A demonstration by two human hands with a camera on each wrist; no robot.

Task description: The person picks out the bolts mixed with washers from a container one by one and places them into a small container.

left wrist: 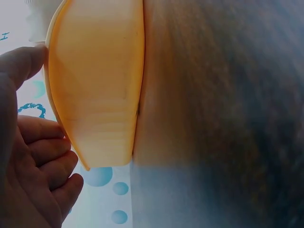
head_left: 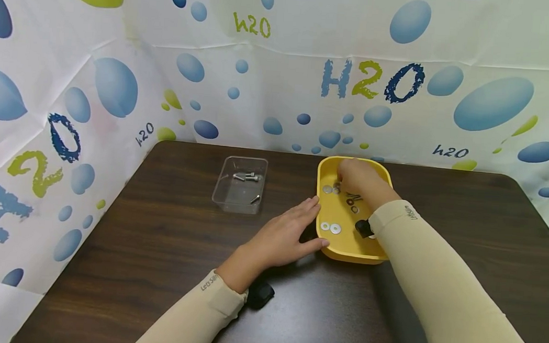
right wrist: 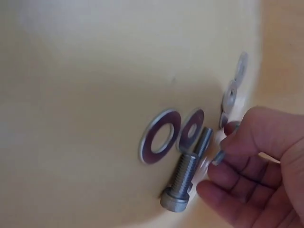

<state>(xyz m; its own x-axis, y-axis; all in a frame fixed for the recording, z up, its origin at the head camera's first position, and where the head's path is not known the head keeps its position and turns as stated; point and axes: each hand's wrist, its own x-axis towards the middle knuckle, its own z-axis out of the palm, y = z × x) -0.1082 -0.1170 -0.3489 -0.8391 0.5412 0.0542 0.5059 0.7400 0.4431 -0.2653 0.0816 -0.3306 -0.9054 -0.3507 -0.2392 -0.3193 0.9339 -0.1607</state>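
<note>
My right hand (head_left: 361, 182) reaches down into the far end of a yellow tray (head_left: 345, 249). Its thumb and fingers pinch a small metal bolt (right wrist: 218, 157), mostly hidden by the fingertips. Beside them in the right wrist view lie a socket-head bolt (right wrist: 183, 178), a large washer (right wrist: 148, 152) and smaller washers (right wrist: 230, 97). My left hand (head_left: 286, 234) rests against the tray's near left side. Its extended thumb and fingertips touch the rim (left wrist: 53, 102), which the left wrist view shows from outside.
A clear plastic box (head_left: 237, 198) with several bolts (head_left: 247, 176) stands left of the tray on the dark wooden table (head_left: 157, 238). Two washers (head_left: 335, 228) lie near the tray's front left corner. A printed curtain (head_left: 280, 77) hangs behind the table.
</note>
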